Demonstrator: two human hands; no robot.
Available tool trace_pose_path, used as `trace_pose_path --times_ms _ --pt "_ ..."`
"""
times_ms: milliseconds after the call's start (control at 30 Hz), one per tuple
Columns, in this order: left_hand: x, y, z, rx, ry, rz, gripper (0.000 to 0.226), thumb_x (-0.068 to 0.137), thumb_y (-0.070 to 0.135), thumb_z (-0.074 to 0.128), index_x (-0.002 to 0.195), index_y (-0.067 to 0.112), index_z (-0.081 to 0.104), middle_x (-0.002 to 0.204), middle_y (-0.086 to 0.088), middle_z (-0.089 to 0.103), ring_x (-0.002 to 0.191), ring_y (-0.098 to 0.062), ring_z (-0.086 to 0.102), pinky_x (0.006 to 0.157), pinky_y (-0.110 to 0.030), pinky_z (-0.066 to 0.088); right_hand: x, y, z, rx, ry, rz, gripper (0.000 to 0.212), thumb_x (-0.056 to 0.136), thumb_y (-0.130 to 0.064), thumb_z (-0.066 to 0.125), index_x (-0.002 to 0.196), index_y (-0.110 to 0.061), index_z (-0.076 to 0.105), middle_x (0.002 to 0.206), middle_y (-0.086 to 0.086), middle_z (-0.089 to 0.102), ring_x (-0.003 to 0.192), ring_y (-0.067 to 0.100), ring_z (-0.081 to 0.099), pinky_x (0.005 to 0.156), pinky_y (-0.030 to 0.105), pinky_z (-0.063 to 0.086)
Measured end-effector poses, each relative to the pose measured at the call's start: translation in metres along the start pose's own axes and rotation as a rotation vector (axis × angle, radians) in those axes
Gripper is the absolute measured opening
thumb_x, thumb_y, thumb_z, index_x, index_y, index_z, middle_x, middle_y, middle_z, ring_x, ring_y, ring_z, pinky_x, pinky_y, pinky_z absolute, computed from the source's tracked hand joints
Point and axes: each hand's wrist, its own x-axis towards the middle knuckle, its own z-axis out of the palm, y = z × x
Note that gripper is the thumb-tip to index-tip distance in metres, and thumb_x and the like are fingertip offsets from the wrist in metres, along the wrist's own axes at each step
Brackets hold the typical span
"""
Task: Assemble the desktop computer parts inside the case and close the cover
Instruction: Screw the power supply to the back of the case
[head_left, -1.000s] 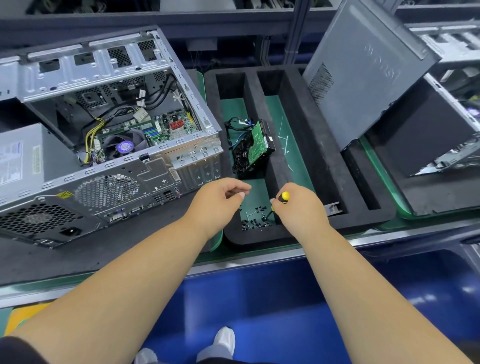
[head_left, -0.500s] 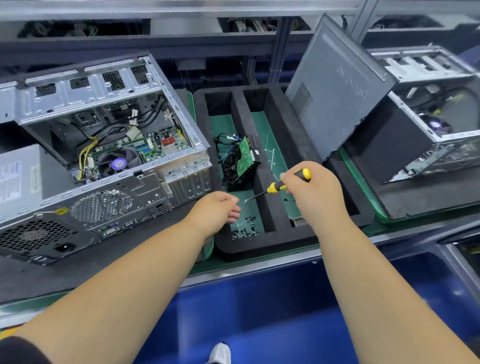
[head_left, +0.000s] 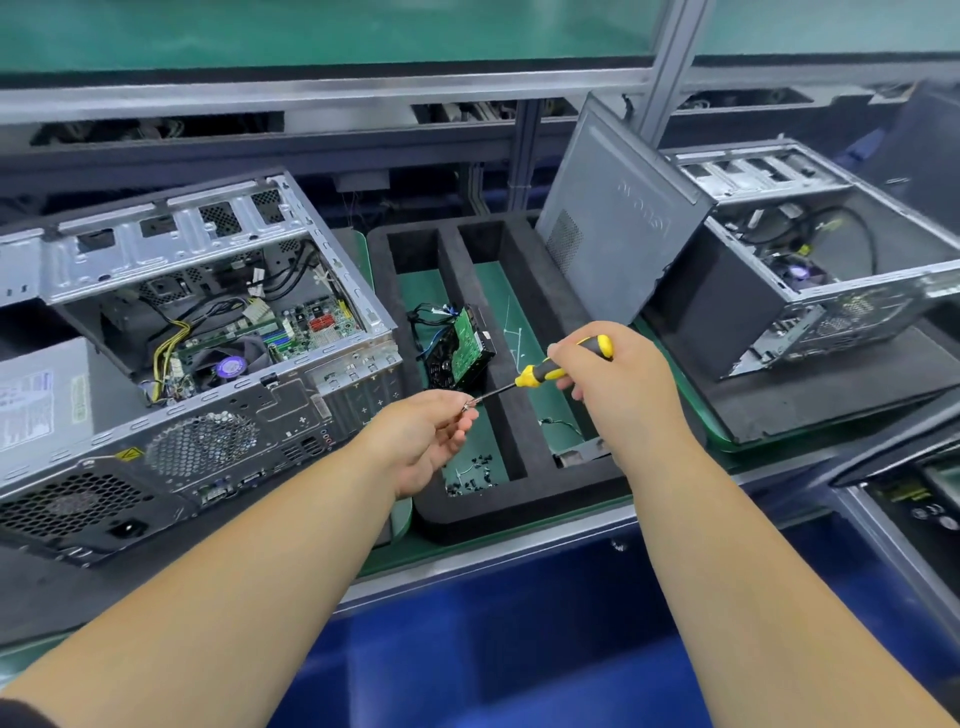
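Screwdriver (head_left: 563, 364) tip now meets screw (head_left: 469, 404), left hand (head_left: 421, 441) raised

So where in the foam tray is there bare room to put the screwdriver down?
The right slot's green floor, between the foam dividers, is bare at the far end. The left slot is crowded: hard drive in the middle, loose screws near its front.

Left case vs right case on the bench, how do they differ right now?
The left case has nothing leaning on it; the right case has a grey side panel propped against it. The left case shows its rear ports and fan grilles towards the camera; the right case shows mostly a dark side wall. Both are open on top with cables and a purple-hubbed fan inside.
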Motion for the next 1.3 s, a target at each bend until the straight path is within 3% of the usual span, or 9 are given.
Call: trace_pose_path --times_ms 100,267,500,700,900,1100,1300 --pt "-0.010 0.007 -0.002 0.000 -0.030 0.052 0.012 0.097 0.005 0.054 0.093 0.004 0.065 0.069 -0.003 0.065 0.055 -0.005 0.057 0.048 -0.013 0.049 -0.004 -0.007 -0.003 0.074 -0.046 0.014 0.009 0.081 -0.034 0.063 0.077 -0.029 0.069 0.069 -0.005 0.071 0.062 0.007 0.058 0.063 0.034 0.050" --pt "-0.035 0.034 -0.015 0.018 -0.070 0.189 0.014 0.098 0.011 0.054 0.092 0.005 0.064 0.067 0.001 0.063 0.054 -0.004 0.054 0.049 -0.011 0.047 -0.011 -0.028 0.002 0.185 -0.084 0.017 0.018 0.075 -0.034 0.062 0.081 -0.020 0.070 0.067 -0.005 0.070 0.058 0.007 0.055 0.061 0.028 0.045" --pt "-0.076 0.076 -0.056 0.118 0.015 0.377 0.019 0.100 0.018 0.053 0.086 0.011 0.063 0.059 0.007 0.056 0.049 -0.001 0.047 0.045 -0.010 0.040 -0.030 -0.068 0.041 0.331 -0.177 -0.022 0.016 0.080 -0.023 0.062 0.084 -0.010 0.069 0.066 -0.003 0.066 0.058 0.009 0.052 0.056 0.023 0.043" --pt "-0.109 0.095 -0.110 0.095 0.104 0.457 0.017 0.099 0.018 0.054 0.088 0.010 0.064 0.061 0.008 0.061 0.051 0.000 0.050 0.046 -0.010 0.042 -0.053 -0.098 0.093 0.398 -0.265 -0.083 0.006 0.086 -0.020 0.062 0.083 -0.015 0.065 0.086 0.006 0.077 0.066 0.012 0.056 0.063 0.026 0.047" --pt "-0.138 0.101 -0.169 0.132 0.176 0.470 0.018 0.099 0.015 0.055 0.086 0.007 0.064 0.064 0.003 0.062 0.052 -0.002 0.051 0.048 -0.012 0.044 -0.087 -0.123 0.144 0.348 -0.309 -0.173 0.007 0.086 -0.025 0.064 0.080 -0.026 0.067 0.083 -0.001 0.076 0.066 0.008 0.059 0.063 0.022 0.050" --pt "-0.157 0.101 -0.222 0.153 0.249 0.433 0.019 0.099 0.016 0.055 0.085 0.007 0.066 0.065 0.003 0.063 0.051 -0.002 0.052 0.048 -0.012 0.046 -0.119 -0.140 0.182 0.169 -0.366 -0.218 0.004 0.088 -0.018 0.069 0.086 -0.022 0.071 0.078 0.007 0.072 0.068 0.013 0.063 0.073 0.040 0.056" --pt "-0.180 0.104 -0.272 0.376 0.401 0.674 0.021 0.097 0.010 0.053 0.082 0.010 0.067 0.066 0.004 0.067 0.060 -0.006 0.059 0.060 -0.016 0.051 -0.147 -0.146 0.220 0.002 -0.550 -0.114 0.002 0.091 -0.013 0.067 0.092 -0.014 0.069 0.071 0.003 0.072 0.060 0.011 0.063 0.056 0.021 0.052"
